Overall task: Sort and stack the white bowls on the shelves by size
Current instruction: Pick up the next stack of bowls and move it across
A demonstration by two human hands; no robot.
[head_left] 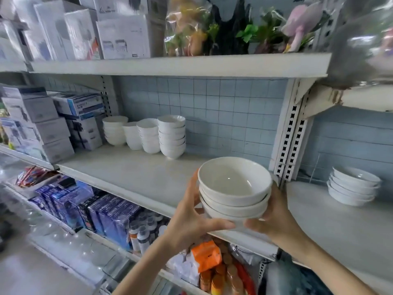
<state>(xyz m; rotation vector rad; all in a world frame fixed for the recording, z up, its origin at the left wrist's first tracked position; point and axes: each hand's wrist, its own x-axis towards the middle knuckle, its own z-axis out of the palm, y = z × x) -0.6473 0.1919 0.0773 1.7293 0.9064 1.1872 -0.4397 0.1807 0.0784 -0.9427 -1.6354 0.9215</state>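
Note:
A stack of three wide white bowls (234, 188) hangs in the air just above the front edge of the middle shelf (131, 173). My left hand (191, 218) cups the stack's left side and bottom, and my right hand (274, 218) cups its right side. At the back left of this shelf stand several stacks of smaller, deeper white bowls (153, 135), side by side against the tiled wall. On the neighbouring shelf to the right (340, 226) sits a stack of several shallow wide white bowls (353, 188).
A perforated white upright (291, 143) divides the two shelves. Boxed goods (42, 124) fill the left end of the middle shelf. The upper shelf (180, 64) carries boxes and artificial plants. Blue packs, bottles and orange bags crowd the lower shelf (119, 220).

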